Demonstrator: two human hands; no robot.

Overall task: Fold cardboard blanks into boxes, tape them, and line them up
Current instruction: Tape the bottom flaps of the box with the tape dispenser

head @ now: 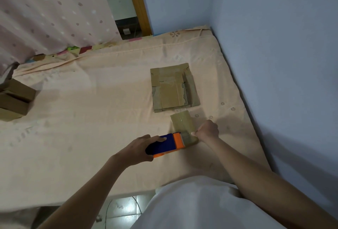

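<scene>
Closest to the camera, the person's two hands are working on a small folded box sitting on the peach bedsheet, so this looks like the taping step. The left hand is wrapped around a blue and orange tape dispenser, fingers curled over its body, with the orange head butted up against the near end of the box. The right hand is on the box's right side, fingers curled in and pinching at the near corner, probably holding down the tape end or the flap; it's too small to tell which. The box top already has a shiny strip on it, so the tape seems at least partly laid.

Just beyond the box lies a flat cardboard blank, unfolded, with tape patches on it. That one hasn't been made up yet.

Far off to the left of the box, at the bed's edge, a couple of finished boxes stand next to each other, which looks like the start of the lineup.

So roughly: a few boxes done, one mid-tape, at least one blank left to fold, and the current box not yet moved over to join the row. Past all that is a dotted pink curtain.
</scene>
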